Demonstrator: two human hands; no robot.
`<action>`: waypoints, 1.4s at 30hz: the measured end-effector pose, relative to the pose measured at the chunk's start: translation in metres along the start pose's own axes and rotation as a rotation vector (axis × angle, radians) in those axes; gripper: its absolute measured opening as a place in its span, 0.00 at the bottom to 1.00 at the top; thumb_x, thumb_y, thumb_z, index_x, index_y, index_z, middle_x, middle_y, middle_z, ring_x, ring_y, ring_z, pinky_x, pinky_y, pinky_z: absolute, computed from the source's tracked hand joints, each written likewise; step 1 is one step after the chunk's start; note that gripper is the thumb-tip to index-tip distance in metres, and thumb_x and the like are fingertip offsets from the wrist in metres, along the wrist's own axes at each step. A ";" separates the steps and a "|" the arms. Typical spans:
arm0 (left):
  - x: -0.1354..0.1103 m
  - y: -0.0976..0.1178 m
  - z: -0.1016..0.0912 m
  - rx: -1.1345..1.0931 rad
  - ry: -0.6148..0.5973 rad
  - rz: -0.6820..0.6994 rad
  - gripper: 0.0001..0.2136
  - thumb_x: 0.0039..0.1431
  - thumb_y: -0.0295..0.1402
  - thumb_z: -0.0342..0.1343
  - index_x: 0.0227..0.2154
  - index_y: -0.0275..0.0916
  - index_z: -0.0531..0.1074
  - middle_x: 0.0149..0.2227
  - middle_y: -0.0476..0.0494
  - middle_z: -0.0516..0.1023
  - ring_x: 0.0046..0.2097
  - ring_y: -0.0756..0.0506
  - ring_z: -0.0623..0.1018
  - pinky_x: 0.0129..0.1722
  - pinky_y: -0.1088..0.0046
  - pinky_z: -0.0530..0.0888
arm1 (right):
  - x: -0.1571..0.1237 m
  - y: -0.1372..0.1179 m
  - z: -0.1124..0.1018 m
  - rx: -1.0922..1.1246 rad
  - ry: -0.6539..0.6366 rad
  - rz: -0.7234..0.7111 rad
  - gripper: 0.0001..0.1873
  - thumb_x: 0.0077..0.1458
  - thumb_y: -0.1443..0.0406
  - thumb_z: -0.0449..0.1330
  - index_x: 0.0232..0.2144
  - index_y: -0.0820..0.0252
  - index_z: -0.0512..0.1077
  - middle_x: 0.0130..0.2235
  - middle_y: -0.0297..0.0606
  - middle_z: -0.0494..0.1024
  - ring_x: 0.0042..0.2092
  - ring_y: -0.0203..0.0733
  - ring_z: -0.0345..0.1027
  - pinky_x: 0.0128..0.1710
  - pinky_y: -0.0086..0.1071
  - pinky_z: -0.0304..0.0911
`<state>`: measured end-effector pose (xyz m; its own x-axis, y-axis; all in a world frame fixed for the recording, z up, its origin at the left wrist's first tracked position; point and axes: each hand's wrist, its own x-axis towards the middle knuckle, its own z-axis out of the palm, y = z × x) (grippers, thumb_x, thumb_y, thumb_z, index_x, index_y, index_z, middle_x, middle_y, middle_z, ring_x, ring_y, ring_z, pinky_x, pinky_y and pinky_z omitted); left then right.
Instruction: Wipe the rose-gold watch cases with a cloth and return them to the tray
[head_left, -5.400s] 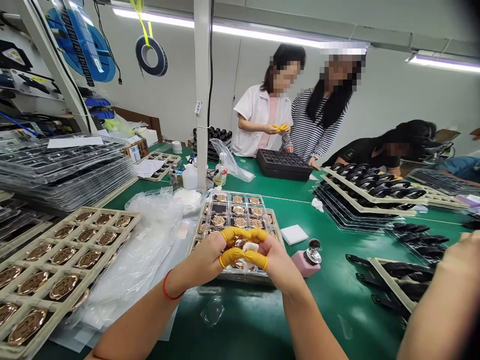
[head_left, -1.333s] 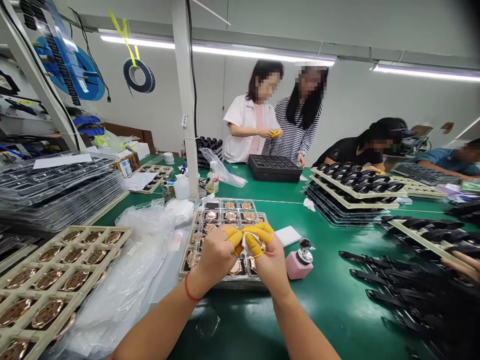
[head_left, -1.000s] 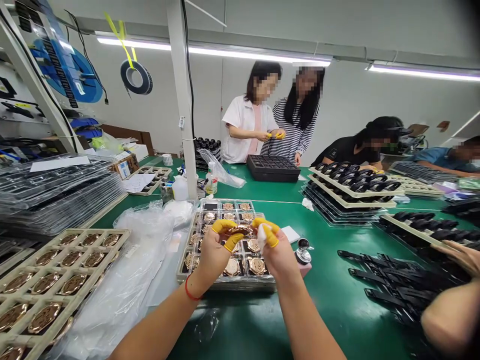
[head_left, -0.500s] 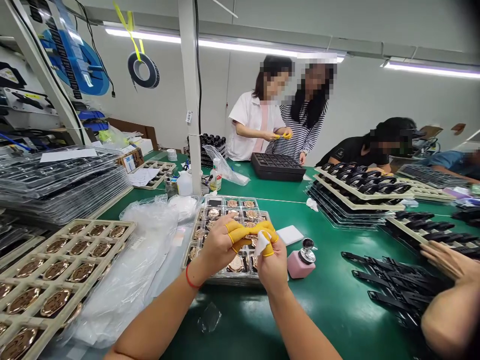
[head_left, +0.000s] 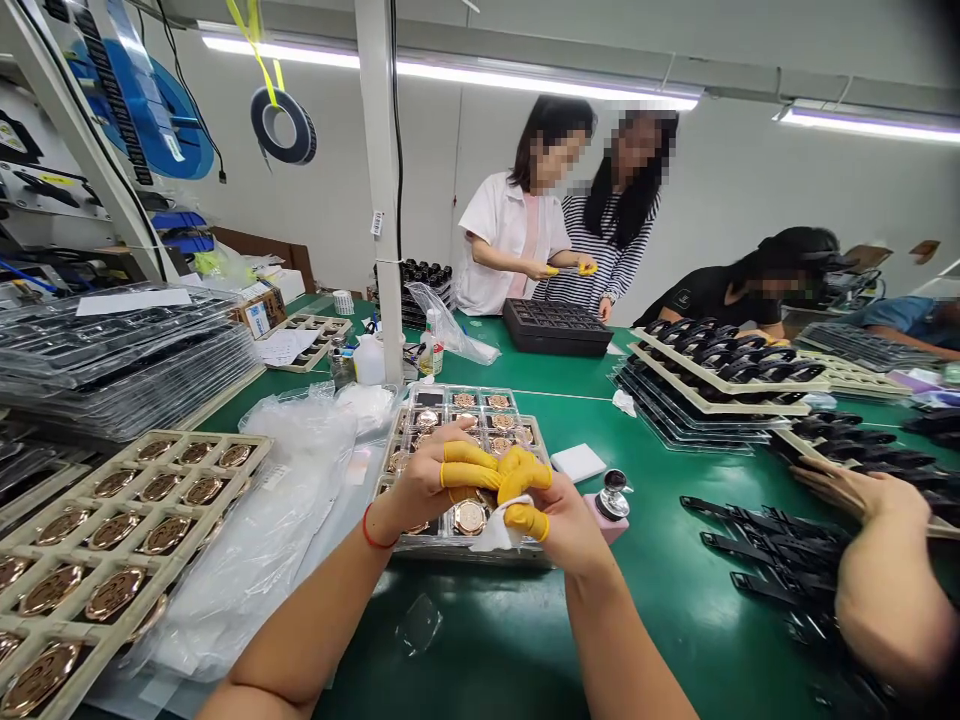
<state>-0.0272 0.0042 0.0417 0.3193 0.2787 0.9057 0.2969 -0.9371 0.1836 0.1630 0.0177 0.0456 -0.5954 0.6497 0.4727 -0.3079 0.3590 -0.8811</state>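
Observation:
My left hand (head_left: 431, 478) and my right hand (head_left: 559, 505), in yellow finger cots, meet above a clear tray (head_left: 450, 550) of rose-gold round watch parts (head_left: 470, 517). The left fingers are pinched together against the right ones; what they hold, if anything, is hidden. A white wipe (head_left: 496, 532) is gripped between the right thumb and fingers, its loose end hanging toward the tray's front. Beside the right hand stand a pink pump bottle (head_left: 611, 505), partly covered by that hand, and a white pad (head_left: 577, 462).
On the left lie a beige tray (head_left: 259, 445) of similar parts, plastic bags (head_left: 255, 530) and stacked clear trays (head_left: 135, 390). A post (head_left: 382, 190) rises behind. Black straps (head_left: 780, 550) and a co-worker's hand (head_left: 862, 485) are at right; other people work across the green table (head_left: 480, 640).
My right hand has shifted right and turned, now partly covering the pink bottle. The wipe has spread out lower. My left hand has moved slightly, its fingers more extended over the tray.

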 end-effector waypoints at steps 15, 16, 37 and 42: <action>-0.001 0.037 0.034 0.162 0.042 -0.350 0.11 0.55 0.22 0.55 0.38 0.43 0.76 0.36 0.43 0.79 0.42 0.43 0.75 0.51 0.60 0.67 | 0.010 0.016 0.026 0.278 0.501 0.131 0.11 0.48 0.57 0.65 0.32 0.55 0.77 0.30 0.34 0.78 0.35 0.43 0.70 0.38 0.35 0.65; 0.000 0.036 0.034 0.125 0.041 -0.358 0.10 0.56 0.23 0.55 0.37 0.43 0.76 0.36 0.44 0.79 0.42 0.43 0.75 0.50 0.61 0.67 | 0.012 0.015 0.022 0.318 0.453 0.187 0.11 0.46 0.57 0.67 0.32 0.56 0.77 0.30 0.35 0.78 0.35 0.44 0.70 0.38 0.35 0.65; 0.002 0.032 0.035 -0.393 0.232 -0.769 0.16 0.57 0.47 0.56 0.33 0.38 0.77 0.33 0.43 0.76 0.35 0.46 0.73 0.41 0.70 0.69 | -0.003 -0.003 0.009 -0.241 0.327 -0.145 0.04 0.51 0.63 0.65 0.33 0.50 0.78 0.32 0.34 0.73 0.37 0.39 0.65 0.39 0.32 0.62; 0.007 0.036 0.037 -0.885 0.249 -0.959 0.17 0.49 0.48 0.63 0.28 0.35 0.76 0.26 0.48 0.73 0.30 0.51 0.70 0.35 0.75 0.69 | 0.000 0.009 0.014 0.125 0.318 -0.051 0.08 0.51 0.56 0.65 0.32 0.52 0.79 0.30 0.35 0.74 0.33 0.39 0.66 0.35 0.32 0.63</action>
<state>0.0184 -0.0198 0.0403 0.1135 0.9452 0.3061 -0.4016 -0.2382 0.8843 0.1500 0.0119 0.0371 -0.3215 0.8165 0.4796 -0.4314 0.3245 -0.8418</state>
